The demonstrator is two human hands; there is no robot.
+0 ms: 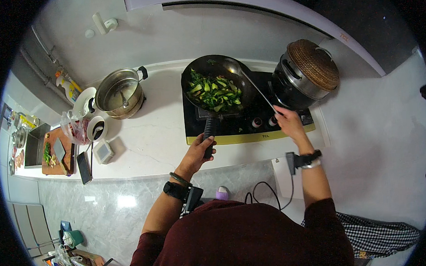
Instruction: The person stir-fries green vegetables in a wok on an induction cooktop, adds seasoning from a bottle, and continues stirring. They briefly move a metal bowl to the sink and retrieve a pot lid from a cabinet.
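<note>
My left hand is closed round the black handle of a dark wok, which sits tilted over a black TCL stove. Chopped leafy greens lie in the left and middle part of the wok. In my right hand is the long metal handle of a ladle; the ladle's bowl rests at the wok's upper right side, apart from most of the greens. The tip of the ladle's handle is hidden in the hand.
Right of the wok stands a pot with a woven lid. To the left are a steel pot, a bowl of dark sauce, a plastic bag, a square container, a phone, and a cutting board bearing a cleaver.
</note>
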